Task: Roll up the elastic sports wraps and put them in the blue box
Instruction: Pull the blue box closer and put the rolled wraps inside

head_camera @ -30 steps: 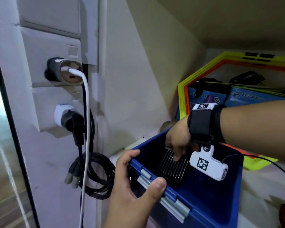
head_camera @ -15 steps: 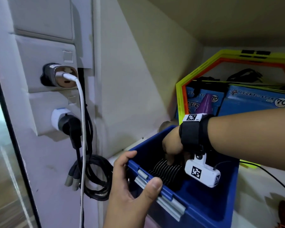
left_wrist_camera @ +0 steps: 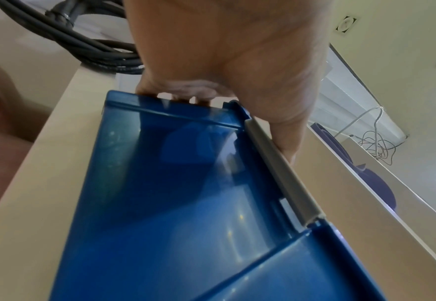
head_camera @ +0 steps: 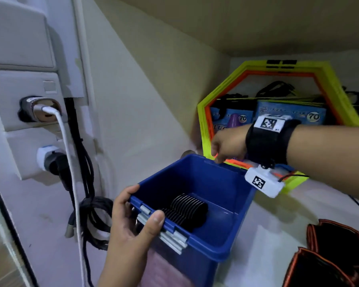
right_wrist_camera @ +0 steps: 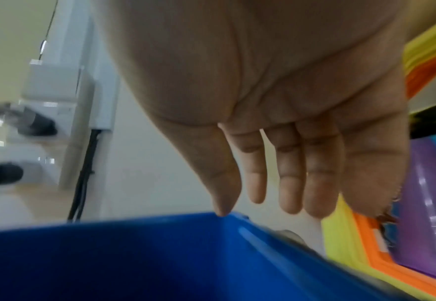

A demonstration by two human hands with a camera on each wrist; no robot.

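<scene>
The blue box (head_camera: 205, 248) stands open on the white surface. A rolled black wrap (head_camera: 188, 210) lies on its floor, against the near wall. My left hand (head_camera: 133, 222) grips the box's near rim by the grey handle (head_camera: 164, 235), thumb on top and fingers round the corner; the left wrist view shows that same rim (left_wrist_camera: 185, 118) under my left hand (left_wrist_camera: 211, 81). My right hand (head_camera: 226, 147) hovers over the box's far rim, empty. In the right wrist view my right hand (right_wrist_camera: 276, 173) has straight, relaxed fingers just above the blue box's edge (right_wrist_camera: 160, 244).
Black wraps with orange edging (head_camera: 336, 251) lie on the surface at the lower right. Yellow and orange hexagonal frames (head_camera: 274, 69) lean at the back over blue cartons (head_camera: 288, 114). Wall sockets with plugs and hanging cables (head_camera: 75, 183) are at the left.
My right hand has let go of the black roll inside the box and risen out, to above the far rim. The left hand keeps its grip on the box.
</scene>
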